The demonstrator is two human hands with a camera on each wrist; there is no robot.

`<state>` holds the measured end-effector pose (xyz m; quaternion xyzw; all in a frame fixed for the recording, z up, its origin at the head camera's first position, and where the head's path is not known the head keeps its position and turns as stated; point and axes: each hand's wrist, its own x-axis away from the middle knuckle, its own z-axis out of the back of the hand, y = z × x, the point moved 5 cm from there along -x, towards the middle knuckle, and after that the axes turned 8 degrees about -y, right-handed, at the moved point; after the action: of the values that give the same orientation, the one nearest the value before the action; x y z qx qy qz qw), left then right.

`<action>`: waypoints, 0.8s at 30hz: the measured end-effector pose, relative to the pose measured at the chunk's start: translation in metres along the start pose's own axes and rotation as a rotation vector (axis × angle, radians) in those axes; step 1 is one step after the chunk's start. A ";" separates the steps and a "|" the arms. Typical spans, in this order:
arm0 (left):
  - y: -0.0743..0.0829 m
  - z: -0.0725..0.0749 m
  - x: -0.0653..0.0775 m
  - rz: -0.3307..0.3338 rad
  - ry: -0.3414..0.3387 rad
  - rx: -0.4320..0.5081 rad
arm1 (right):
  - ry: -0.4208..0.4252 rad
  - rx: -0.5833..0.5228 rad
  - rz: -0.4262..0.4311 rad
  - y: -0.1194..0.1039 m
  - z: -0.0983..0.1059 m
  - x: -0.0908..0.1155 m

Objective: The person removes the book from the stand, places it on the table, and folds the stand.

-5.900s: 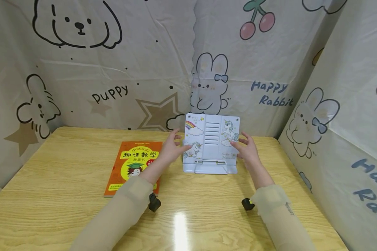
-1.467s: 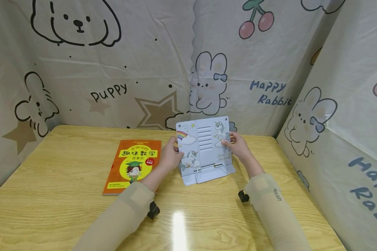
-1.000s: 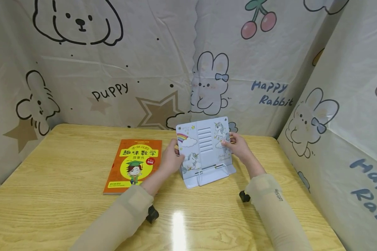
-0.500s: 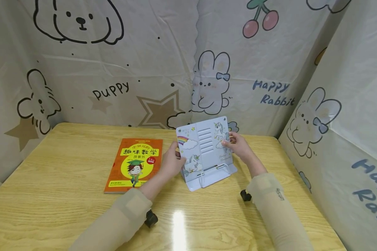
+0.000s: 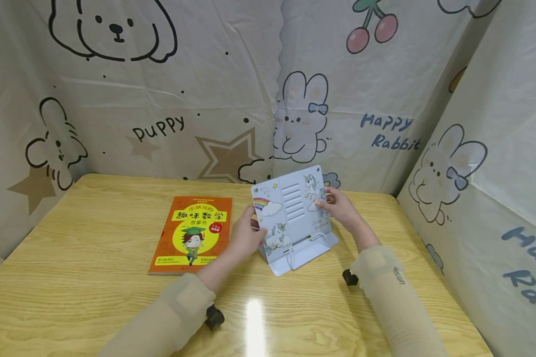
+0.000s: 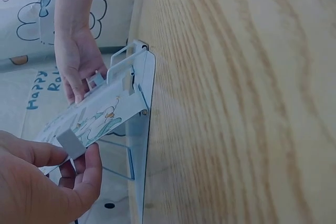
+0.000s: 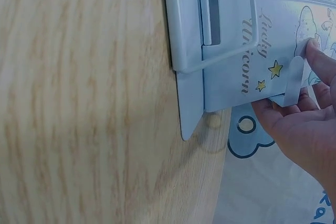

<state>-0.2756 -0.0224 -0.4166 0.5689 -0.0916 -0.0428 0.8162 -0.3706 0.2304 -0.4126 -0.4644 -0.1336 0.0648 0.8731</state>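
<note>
A white metal book stand (image 5: 300, 218) with unicorn pictures stands on the table, turned at an angle, its panel leaning back above a base plate with a wire page holder. My left hand (image 5: 245, 234) grips the panel's left edge, thumb in front. In the left wrist view, my left hand (image 6: 58, 182) pinches near a small pale tab (image 6: 71, 143) at that edge. My right hand (image 5: 341, 210) holds the right edge, thumb on the front; the right wrist view shows its fingers (image 7: 278, 116) behind the panel, beside another tab (image 7: 295, 80).
An orange book (image 5: 165, 243) with a cartoon child on its cover lies flat to the left of the stand. The wooden table (image 5: 295, 317) meets a patterned cloth backdrop (image 5: 223, 89) behind and at the right. Each wrist carries a small black camera (image 5: 214, 317).
Both hands first reached beside the stand, then took hold of its edges. The stand has turned, its left side coming toward me, with the left hand drawn nearer. The book has stayed put.
</note>
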 end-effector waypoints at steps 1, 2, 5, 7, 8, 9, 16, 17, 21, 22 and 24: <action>0.000 -0.001 0.000 -0.002 -0.005 0.004 | -0.003 0.006 0.006 0.000 0.000 0.000; 0.000 -0.001 0.001 -0.005 -0.008 0.007 | -0.007 0.013 0.014 0.000 0.000 0.000; 0.000 -0.003 0.002 -0.017 -0.014 0.023 | -0.012 0.020 0.028 -0.001 0.000 0.000; 0.000 -0.004 0.004 -0.026 -0.017 0.033 | -0.017 0.030 0.030 -0.001 0.000 0.000; 0.001 -0.004 0.005 -0.033 -0.017 0.034 | -0.016 0.033 0.027 -0.001 0.000 0.000; 0.001 -0.005 0.005 -0.036 -0.018 0.038 | -0.013 0.032 0.024 -0.002 0.000 0.000; 0.003 -0.007 0.008 -0.040 -0.024 0.032 | -0.023 0.022 0.021 -0.003 -0.001 -0.001; 0.003 -0.007 0.009 -0.038 -0.026 0.038 | -0.027 0.020 0.021 -0.003 -0.002 -0.002; 0.003 -0.008 0.010 -0.051 -0.040 0.053 | -0.033 0.018 0.020 -0.003 -0.002 -0.002; 0.003 -0.009 0.010 -0.053 -0.042 0.056 | -0.034 0.022 0.020 -0.004 -0.002 -0.002; 0.002 -0.009 0.010 -0.053 -0.045 0.058 | -0.038 0.020 0.022 -0.004 -0.002 -0.003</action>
<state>-0.2642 -0.0149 -0.4169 0.5933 -0.0961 -0.0745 0.7957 -0.3730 0.2257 -0.4113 -0.4558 -0.1443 0.0847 0.8742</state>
